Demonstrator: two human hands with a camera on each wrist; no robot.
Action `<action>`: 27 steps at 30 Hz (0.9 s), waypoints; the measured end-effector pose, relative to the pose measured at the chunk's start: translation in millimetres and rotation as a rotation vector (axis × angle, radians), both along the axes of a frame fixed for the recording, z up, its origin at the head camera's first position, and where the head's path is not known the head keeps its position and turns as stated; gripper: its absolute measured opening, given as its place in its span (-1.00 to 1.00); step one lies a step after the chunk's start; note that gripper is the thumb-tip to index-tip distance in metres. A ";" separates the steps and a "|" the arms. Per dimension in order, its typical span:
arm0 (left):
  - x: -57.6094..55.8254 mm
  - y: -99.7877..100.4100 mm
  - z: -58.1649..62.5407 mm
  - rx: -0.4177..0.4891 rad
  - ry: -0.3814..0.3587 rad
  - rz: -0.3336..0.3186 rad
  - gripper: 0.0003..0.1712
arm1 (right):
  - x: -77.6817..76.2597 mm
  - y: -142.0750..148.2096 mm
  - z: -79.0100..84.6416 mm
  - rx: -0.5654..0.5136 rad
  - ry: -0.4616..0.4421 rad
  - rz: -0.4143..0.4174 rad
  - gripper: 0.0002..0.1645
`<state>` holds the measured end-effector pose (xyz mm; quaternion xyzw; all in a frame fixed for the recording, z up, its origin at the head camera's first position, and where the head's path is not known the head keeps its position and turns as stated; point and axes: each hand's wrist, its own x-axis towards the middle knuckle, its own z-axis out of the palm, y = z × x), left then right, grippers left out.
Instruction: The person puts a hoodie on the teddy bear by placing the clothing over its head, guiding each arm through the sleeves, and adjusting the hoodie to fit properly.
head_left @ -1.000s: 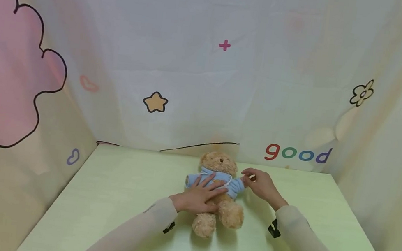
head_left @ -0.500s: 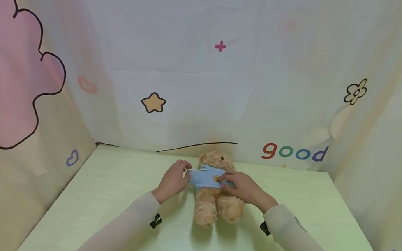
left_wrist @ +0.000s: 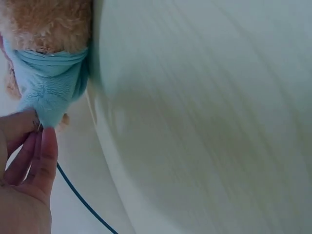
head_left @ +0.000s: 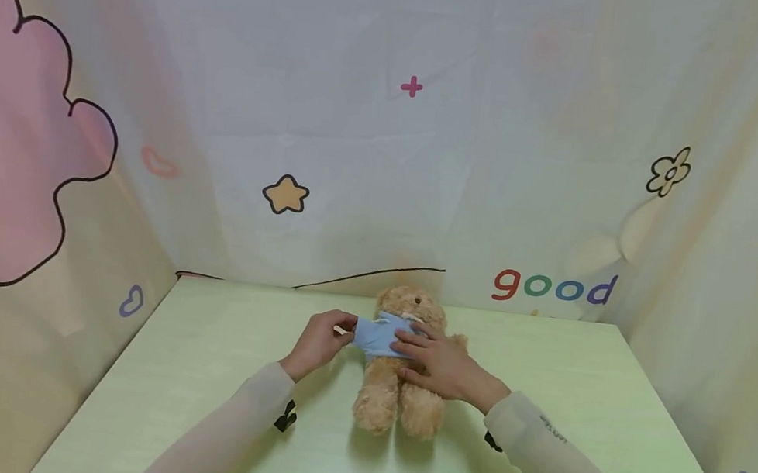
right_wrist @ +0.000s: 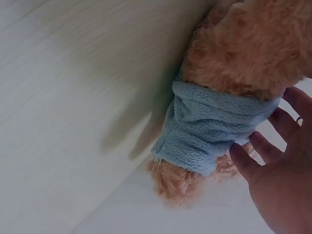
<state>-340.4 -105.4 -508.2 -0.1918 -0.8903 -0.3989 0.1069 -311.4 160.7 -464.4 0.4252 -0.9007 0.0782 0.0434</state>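
A light brown teddy bear (head_left: 406,304) lies on its back on the table, head toward the back wall, wearing a pale blue hoodie (head_left: 377,338). At the bear's left-hand side in the head view, my left hand (head_left: 319,343) pinches the end of the hoodie sleeve (left_wrist: 48,105) between thumb and fingers. My right hand (head_left: 451,366) rests across the chest with its fingers extended, hiding part of the hoodie's front. Beyond that hand a furry paw (head_left: 460,342) shows. In the right wrist view, extended fingertips touch the hoodie's fleece (right_wrist: 209,124).
The pale green table (head_left: 209,373) ends against a back wall (head_left: 322,246) of printed cloth with a star, hearts and the word "good". Similar cloth hangs on both sides. Black straps (head_left: 286,416) show below the sleeves.
My left hand has left the bear's belly and gone to the left-side sleeve. My right hand has moved from the right-side sleeve onto the chest, its fingers now spread.
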 end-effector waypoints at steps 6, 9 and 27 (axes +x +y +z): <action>-7.1 -2.9 -2.2 0.006 -0.106 -0.090 -0.65 | -0.7 -4.4 -3.2 -0.028 -0.088 0.026 -0.37; -10.5 -4.1 -4.2 0.008 -0.167 -0.108 -0.64 | -2.1 -5.9 -4.7 -0.032 -0.105 0.036 -0.37; -9.1 23.3 6.7 -0.350 -0.002 -0.034 -0.63 | -2.5 -3.5 -12.9 -0.045 -0.153 0.004 -0.37</action>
